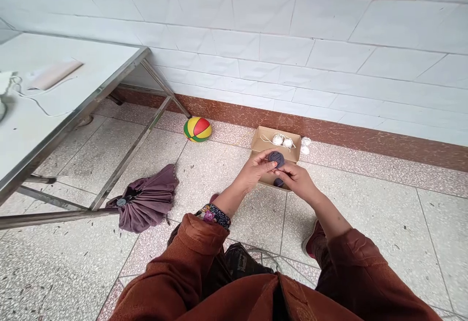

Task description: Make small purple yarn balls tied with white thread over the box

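A dark grey ball of yarn (277, 159) is held up over an open cardboard box. My left hand (257, 167) is closed on it, thumb in front. From the other side, my right hand (298, 179) has its fingers pressed together at the ball's lower edge; whether it pinches a loose strand is too small to tell. Beneath my hands, the brown cardboard box (259, 140) stands on the floor, divided into two parts. Its far part holds two white yarn balls (282, 141) with loose strands. Another dark yarn ball (278, 182) lies in the near part, partly hidden by my hands.
White balls (305, 144) lie just right of the box by the wall. A colourful ball (198, 129) rests near a leg of the metal-framed table (120, 70). A folded purple umbrella (151, 199) lies on the floor. Between my feet is a black bag (241, 260).
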`<state>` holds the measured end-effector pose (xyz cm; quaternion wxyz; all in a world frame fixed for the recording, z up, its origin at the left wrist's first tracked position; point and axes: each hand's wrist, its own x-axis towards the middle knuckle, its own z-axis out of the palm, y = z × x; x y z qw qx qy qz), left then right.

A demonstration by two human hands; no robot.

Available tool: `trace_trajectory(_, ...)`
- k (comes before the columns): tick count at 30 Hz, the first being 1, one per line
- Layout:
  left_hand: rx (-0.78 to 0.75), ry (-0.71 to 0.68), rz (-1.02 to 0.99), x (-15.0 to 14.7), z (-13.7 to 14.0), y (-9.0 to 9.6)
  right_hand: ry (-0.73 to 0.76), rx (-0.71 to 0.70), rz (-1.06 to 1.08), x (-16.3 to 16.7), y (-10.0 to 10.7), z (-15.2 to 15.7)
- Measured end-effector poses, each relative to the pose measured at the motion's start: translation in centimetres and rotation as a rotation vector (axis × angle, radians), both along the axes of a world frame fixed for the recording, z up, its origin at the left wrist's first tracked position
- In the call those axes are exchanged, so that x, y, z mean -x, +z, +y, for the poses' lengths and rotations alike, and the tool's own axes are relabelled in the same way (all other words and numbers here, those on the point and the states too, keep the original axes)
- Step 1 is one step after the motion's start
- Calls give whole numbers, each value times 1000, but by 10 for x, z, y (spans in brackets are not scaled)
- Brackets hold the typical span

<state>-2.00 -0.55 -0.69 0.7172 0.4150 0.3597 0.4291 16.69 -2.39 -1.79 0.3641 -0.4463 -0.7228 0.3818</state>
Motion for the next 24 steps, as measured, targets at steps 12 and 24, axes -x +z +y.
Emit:
trace_trajectory(12,-25,-169,130,-5,-8,-3,-230,105,213,-14,10,10)
trace_trajectory(24,19,107,-38,-2,3,-9,-68,57,-35,10,-13,-3)
